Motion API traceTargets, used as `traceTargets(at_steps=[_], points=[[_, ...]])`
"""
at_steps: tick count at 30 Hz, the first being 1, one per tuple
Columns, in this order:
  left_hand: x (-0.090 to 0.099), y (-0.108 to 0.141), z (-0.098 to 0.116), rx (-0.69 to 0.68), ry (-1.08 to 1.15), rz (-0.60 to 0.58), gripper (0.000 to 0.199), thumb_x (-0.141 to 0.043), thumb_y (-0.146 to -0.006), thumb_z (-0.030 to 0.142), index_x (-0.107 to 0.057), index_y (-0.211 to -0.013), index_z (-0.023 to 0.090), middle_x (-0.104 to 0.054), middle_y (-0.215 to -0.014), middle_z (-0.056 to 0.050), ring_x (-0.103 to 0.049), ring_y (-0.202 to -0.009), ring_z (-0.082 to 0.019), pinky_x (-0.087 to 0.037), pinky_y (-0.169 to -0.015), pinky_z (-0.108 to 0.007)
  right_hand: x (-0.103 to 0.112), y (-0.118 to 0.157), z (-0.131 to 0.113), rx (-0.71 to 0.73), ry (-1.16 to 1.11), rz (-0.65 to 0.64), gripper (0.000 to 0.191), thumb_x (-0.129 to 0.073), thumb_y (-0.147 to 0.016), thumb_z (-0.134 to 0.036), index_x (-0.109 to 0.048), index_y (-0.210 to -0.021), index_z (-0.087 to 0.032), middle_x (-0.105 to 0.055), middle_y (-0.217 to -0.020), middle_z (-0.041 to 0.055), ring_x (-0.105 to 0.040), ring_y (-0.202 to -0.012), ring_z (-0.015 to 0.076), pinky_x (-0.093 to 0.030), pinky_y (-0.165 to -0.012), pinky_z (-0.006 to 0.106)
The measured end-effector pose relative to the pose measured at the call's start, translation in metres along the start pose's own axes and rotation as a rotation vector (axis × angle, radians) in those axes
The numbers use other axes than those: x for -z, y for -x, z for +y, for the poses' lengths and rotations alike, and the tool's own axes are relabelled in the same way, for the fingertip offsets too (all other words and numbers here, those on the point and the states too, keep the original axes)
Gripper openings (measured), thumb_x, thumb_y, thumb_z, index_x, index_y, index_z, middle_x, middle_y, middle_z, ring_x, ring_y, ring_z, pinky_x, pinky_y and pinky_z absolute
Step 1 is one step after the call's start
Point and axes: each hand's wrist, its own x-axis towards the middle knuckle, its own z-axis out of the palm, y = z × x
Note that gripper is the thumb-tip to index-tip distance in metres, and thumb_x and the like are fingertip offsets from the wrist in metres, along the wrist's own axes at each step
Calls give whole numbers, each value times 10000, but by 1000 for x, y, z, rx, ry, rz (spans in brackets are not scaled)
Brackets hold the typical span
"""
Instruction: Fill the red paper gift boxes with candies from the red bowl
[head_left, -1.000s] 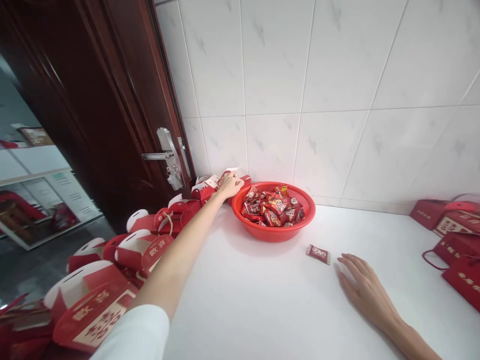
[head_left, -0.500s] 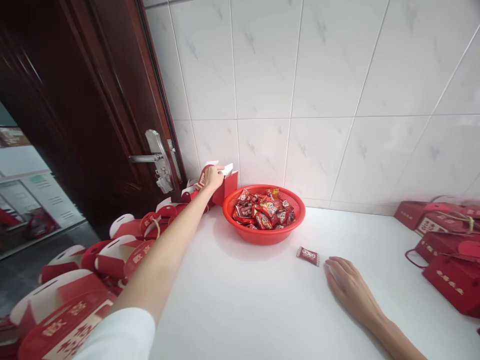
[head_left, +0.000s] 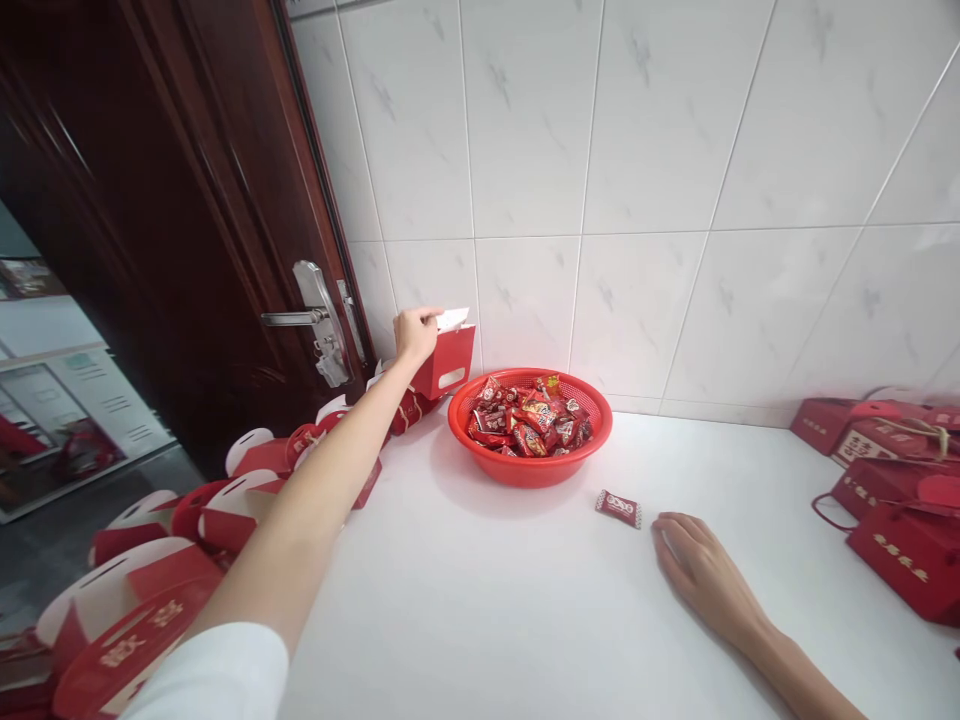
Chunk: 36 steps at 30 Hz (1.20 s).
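At the far left end of the table, my left hand (head_left: 417, 333) pinches the upper edge of a red gift box (head_left: 453, 358) with white inner flaps, beside the wall. Just right of that box stands a red plastic basket (head_left: 517, 472) heaped with wrapped candies (head_left: 529, 418). My right hand (head_left: 697, 560) rests on the white table (head_left: 487, 600), palm down, fingers lying flat and holding nothing. A single dark red wrapped candy (head_left: 619, 507) lies by its fingertips, apart from them.
Several open red gift boxes (head_left: 127, 640) line the table's left edge, partly behind my left arm. Closed red boxes (head_left: 896, 560) with cord handles stand at the right. A tiled wall (head_left: 645, 320) borders the back; a brown door (head_left: 187, 200) with a metal handle stands left.
My left hand has lifted the red gift box slightly and tilted it, so its side with a white window now shows. My right hand stays in place.
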Motion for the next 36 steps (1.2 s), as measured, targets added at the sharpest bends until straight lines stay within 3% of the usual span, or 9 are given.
traceTargets(at_steps=[5,8,13,18,21,23,28,33,36], points=[[15,-3,39,-116,412,161,266,-533,-788,90,-774,-890,137,-787,-989,-57,-706,-1007,-190,-528,-945,-296,0,0,-1,-25,-11,-2,253,-418,-988,-337,-639,-1003,-216,-737,-1069,126,-701,-1004,288,-597,-821,445],[25,27,64,-94,579,24,227,-580,-753,123,-768,-877,153,-783,-969,-37,-710,-997,-203,-553,-916,-322,-1,0,-1,-54,-30,-4,257,-423,-983,-359,-637,-1015,-220,-735,-1071,126,-696,-1014,295,-595,-824,457],[32,112,87,-24,711,-304,160,-698,-721,247,-791,-830,177,-790,-907,-54,-727,-916,-233,-582,-835,-336,7,-3,-5,-142,-110,36,281,-445,-972,-410,-633,-1076,-230,-735,-1070,120,-693,-1020,304,-595,-821,473],[30,175,86,-128,715,-511,154,-762,-704,224,-804,-851,209,-789,-949,-57,-725,-905,-225,-592,-767,-313,35,-24,-47,-319,-268,269,315,-492,-988,-439,-595,-1224,-258,-696,-1204,114,-687,-1052,295,-603,-689,399],[25,197,83,-187,712,-562,166,-728,-743,169,-807,-882,215,-780,-960,-60,-716,-970,-221,-588,-828,-312,49,-41,-87,-160,-375,423,361,-513,-1002,-358,-526,-1351,-268,-654,-1298,113,-664,-1138,273,-585,-902,452],[21,209,81,-203,715,-584,199,-692,-770,144,-805,-919,212,-772,-982,-63,-713,-978,-213,-589,-817,-299,53,-49,-110,2,-408,413,377,-517,-1003,-308,-529,-1379,-279,-595,-1382,125,-582,-1285,286,-554,-986,464],[17,227,75,-203,711,-668,222,-670,-816,174,-794,-993,220,-761,-1036,-60,-710,-996,-208,-580,-911,-331,49,-53,-132,103,-378,234,295,-521,-1005,-297,-669,-1260,-312,-430,-1542,113,-462,-1412,313,-588,-935,403],[23,219,75,-211,649,-774,301,-666,-778,146,-791,-1027,260,-749,-1095,-44,-691,-1069,-219,-548,-990,-347,43,-46,-132,92,-355,256,176,-536,-991,-280,-681,-1082,-238,-414,-1534,151,-492,-1382,332,-605,-886,406],[32,209,74,-246,552,-929,410,-591,-724,62,-798,-1012,268,-739,-1144,-34,-682,-1072,-219,-565,-902,-321,44,-41,-133,120,-327,273,111,-567,-974,-309,-615,-1008,-215,-388,-1548,189,-535,-1338,345,-594,-910,440]])
